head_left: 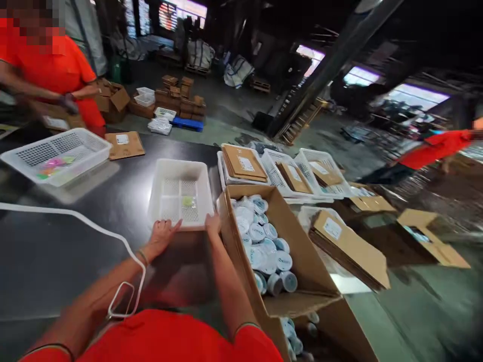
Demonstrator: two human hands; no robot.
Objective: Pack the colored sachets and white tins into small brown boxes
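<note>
A white plastic basket (169,193) sits on the dark table in front of me. Inside it lies a small yellow-green item in a clear bag (189,202), too small to name. My left hand (164,236) grips the basket's near rim, thumb pointing toward the middle. At the near right corner, my right hand (213,223) has its fingers closed over the same rim. Just right of that hand stands an open cardboard box (294,241), filled with round, white-lidded tubs (264,236).
A white cable (94,227) runs across the table (75,261) by my left arm. Another white basket (77,151) holds colourful pieces; a co-worker (56,75) stands behind it. Baskets with flattened cardboard (247,163) line the right side. Another person (433,148) is far right.
</note>
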